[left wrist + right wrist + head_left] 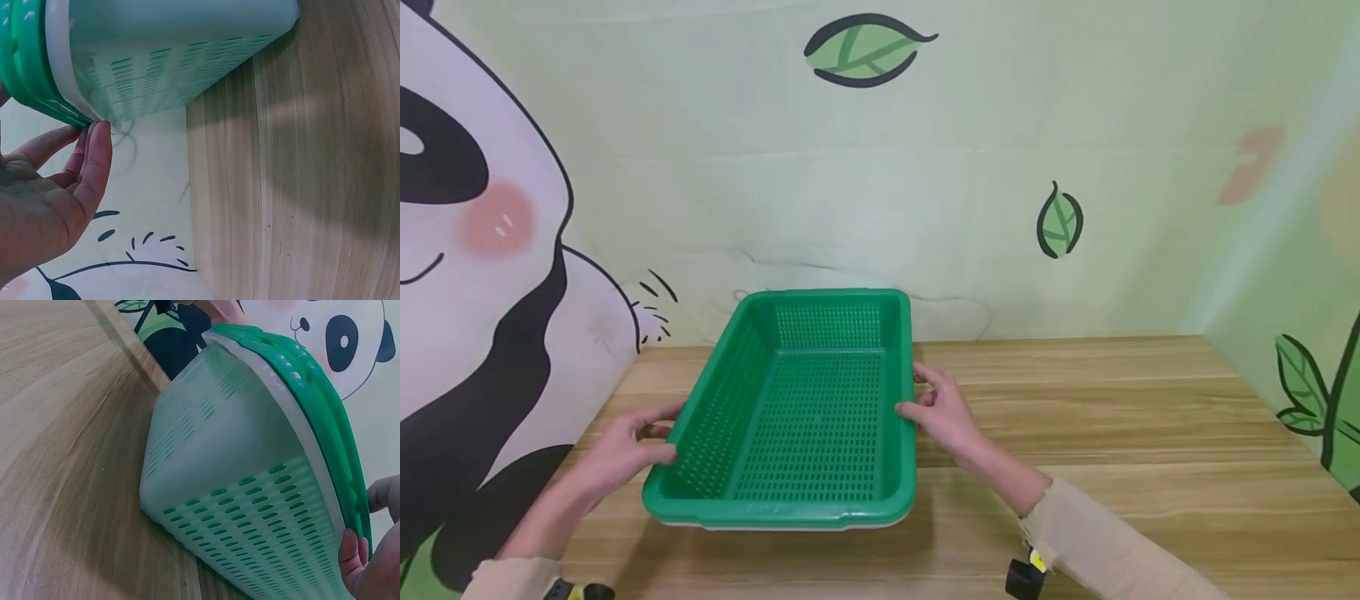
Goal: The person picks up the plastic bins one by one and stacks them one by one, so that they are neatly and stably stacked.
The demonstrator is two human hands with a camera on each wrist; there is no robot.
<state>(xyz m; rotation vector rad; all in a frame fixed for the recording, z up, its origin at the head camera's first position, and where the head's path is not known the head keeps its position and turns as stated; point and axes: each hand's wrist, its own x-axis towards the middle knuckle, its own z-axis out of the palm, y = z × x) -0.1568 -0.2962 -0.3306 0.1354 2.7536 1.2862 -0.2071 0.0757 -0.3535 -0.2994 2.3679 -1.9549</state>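
A green perforated plastic basket point(782, 512) is nested in a translucent white basket point(244, 434) with slotted sides. My left hand point(617, 454) grips the rims at the near left side, thumb on top and fingers curled beneath the edge, as the left wrist view shows. On the opposite long side, my right hand point(946, 415) pinches the rims between thumb and fingers. The green basket's inside shows only its slotted floor and walls. The stack is tilted, its near end raised. Whether its underside touches the table is hard to tell.
The wood-grain table point(1112, 433) extends to the right of the baskets and in front of them. Behind it stands a pale green wall point(715, 150) with leaf drawings and a large panda on the left.
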